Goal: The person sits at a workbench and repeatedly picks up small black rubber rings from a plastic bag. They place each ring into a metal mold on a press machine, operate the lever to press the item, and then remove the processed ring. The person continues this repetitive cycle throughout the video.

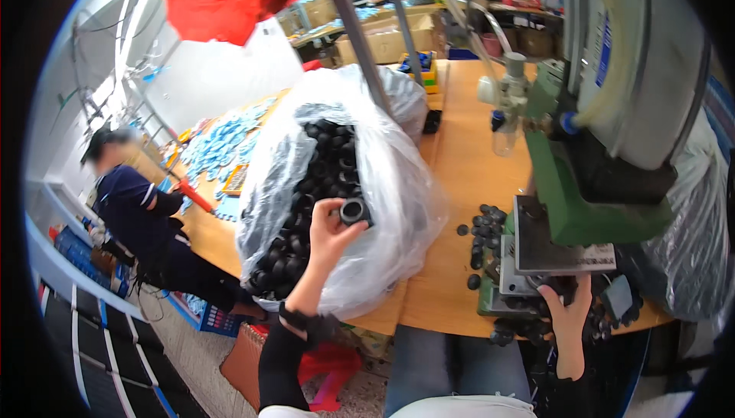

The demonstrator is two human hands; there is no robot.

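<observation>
Black ring-shaped part [354, 210], mid-frame, clamped between thumb and fingers of left hand [331, 236], over open plastic bag [390, 196]; right hand [568, 312], lower right, at green press [597, 220], thumb and forefinger apart, cannot tell whether touching a piece; seemingly mid-batch: many black parts [331, 150] left in bag; small dark pieces [484, 228] beside press, finished or not, cannot tell.

Bright; washed-out glare, 10 o'clock; sheen on plastic bag [394, 188]; fisheye bowing, dark vignetting, 3 and 9 o'clock
</observation>
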